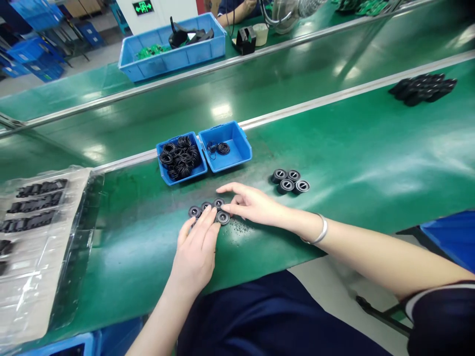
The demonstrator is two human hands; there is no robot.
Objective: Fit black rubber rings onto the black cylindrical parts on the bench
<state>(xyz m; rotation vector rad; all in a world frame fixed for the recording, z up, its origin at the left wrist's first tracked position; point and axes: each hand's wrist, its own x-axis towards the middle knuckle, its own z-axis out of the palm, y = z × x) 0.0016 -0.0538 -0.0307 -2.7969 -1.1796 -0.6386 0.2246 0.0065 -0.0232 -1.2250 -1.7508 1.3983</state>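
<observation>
Four black rubber grommets with grey centres (pixel 206 207) lie together on the green belt (pixel 148 247), partly covered by my hands. My left hand (pixel 195 252) comes up from below, its fingertips resting on the grommets. My right hand (pixel 252 202) reaches in from the right, wearing a silver bangle, with its spread fingers touching the grommets from the far side. Neither hand visibly lifts anything. Four more grommets (pixel 289 180) sit in a tight group to the right of my hands.
A blue two-part box (pixel 204 153) holding black O-rings stands beyond my hands. Plastic sheeting with black parts (pixel 37 222) lies at the left, and a dark pile (pixel 423 89) sits far right. Beyond the rail, a blue bin (pixel 170 49) and a co-worker's arm (pixel 237 10) appear.
</observation>
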